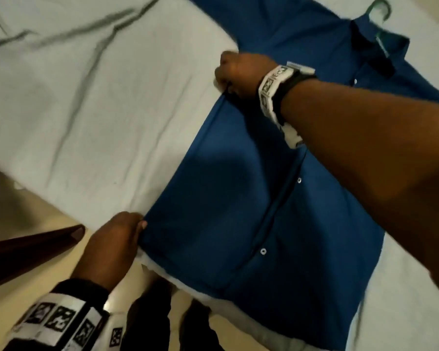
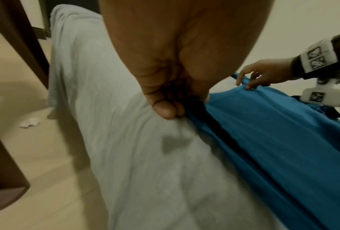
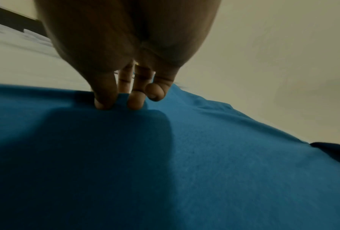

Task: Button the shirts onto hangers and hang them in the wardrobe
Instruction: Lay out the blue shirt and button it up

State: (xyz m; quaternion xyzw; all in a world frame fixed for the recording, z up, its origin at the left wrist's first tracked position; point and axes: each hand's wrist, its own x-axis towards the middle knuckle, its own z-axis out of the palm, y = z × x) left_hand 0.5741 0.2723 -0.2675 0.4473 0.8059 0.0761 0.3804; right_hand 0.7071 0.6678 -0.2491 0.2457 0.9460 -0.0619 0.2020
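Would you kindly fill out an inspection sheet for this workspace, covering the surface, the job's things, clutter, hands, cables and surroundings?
Surface: bed sheet, pale and wrinkled.
Job's things: blue shirt lies flat on the sheet, front placket closed at the buttons seen; green hanger hook sticks out past the collar.
Clutter: crumpled white scrap on the floor.
Hands: left hand pinches the shirt's bottom corner; right hand pinches the side seam near the sleeve.
Cables: nothing seen.
Surroundings: beige floor; dark brown wooden furniture beside the bed; the person's feet below the bed edge. Wardrobe cannot be identified.
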